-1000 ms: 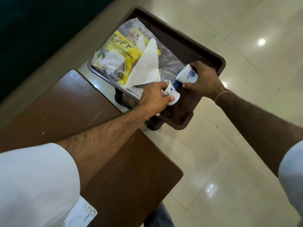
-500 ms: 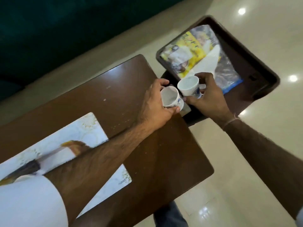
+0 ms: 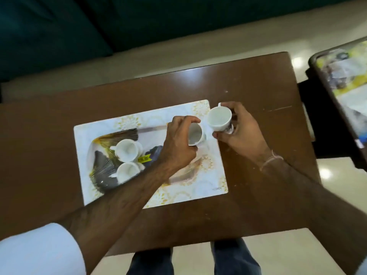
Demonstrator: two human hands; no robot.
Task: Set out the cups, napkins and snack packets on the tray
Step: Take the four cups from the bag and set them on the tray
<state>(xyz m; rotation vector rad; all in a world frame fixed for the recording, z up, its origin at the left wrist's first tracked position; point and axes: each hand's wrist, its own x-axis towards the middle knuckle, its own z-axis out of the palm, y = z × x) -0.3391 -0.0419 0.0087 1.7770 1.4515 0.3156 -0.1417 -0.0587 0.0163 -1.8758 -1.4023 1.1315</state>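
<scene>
My left hand (image 3: 178, 141) grips a small white cup (image 3: 195, 134), tilted with its mouth to the right, over the right part of a white patterned tray (image 3: 210, 175) on the table. My right hand (image 3: 240, 128) holds a second white cup (image 3: 219, 118) upright just past the tray's right edge. Two more white cups (image 3: 127, 149) (image 3: 127, 172) stand close together on the left half of the tray. A yellow snack packet (image 3: 347, 76) under a white napkin (image 3: 355, 108) lies in a dark brown tray (image 3: 325, 84) at the far right, blurred.
The patterned tray lies on a brown wooden table (image 3: 248, 84) with scuffs. A dark green sofa (image 3: 139, 22) stands behind it. Shiny cream floor tiles (image 3: 337, 175) surround the table. My legs in jeans (image 3: 234, 257) show below the near edge.
Both hands carried the two cups leftward, away from the dark tray at the table's far end, to over the patterned tray. The view swung left with them, showing two cups there.
</scene>
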